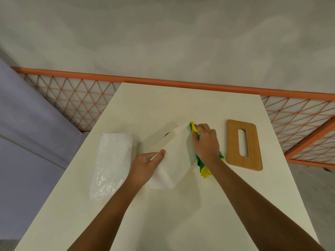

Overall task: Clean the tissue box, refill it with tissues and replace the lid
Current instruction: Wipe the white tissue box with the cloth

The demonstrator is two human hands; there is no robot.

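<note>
So on my feed the tissue box [174,154] sits mid-table, tipped up at an angle, with its near end down by the left wrist. The left hand [145,167] grips it at the near left edge: thumb laid across the upper face, the other fingers wrapped around the far side where I can't see them. The right hand [205,142] is on the box's right side, fingers curled over a bunched yellow-green cloth [204,170] and pressing it against that face. Cloth pokes out past the fingertips and trails back under the wrist.

The wooden lid [233,142], the one with the slot, lies flat just right of the right hand, not touching it. The plastic-wrapped tissue pack [112,160] lies on the table [181,214] just left of the left hand. An orange lattice fence [72,98] runs behind the table.
</note>
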